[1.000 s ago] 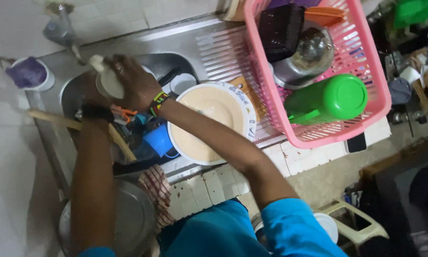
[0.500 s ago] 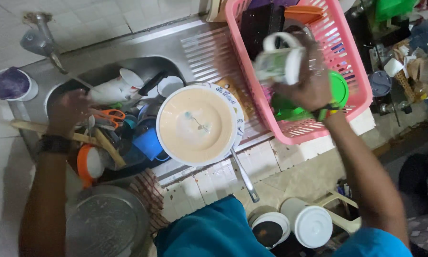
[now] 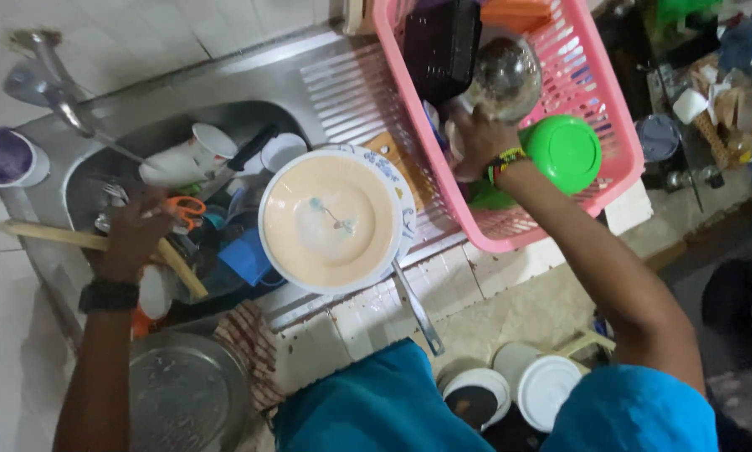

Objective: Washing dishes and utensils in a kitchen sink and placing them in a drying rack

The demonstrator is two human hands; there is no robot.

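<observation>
The right hand (image 3: 476, 138) carried the white mug from the sink (image 3: 100, 167) into the pink basket (image 3: 593, 92); the left hand (image 3: 133, 234) stayed low.

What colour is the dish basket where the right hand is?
The dish basket is pink, seen clearly in the head view; the right hand is inside it.

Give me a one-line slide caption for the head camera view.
Right hand reaches into the pink dish rack beside a green lid; left hand rests over the crowded sink.
</observation>
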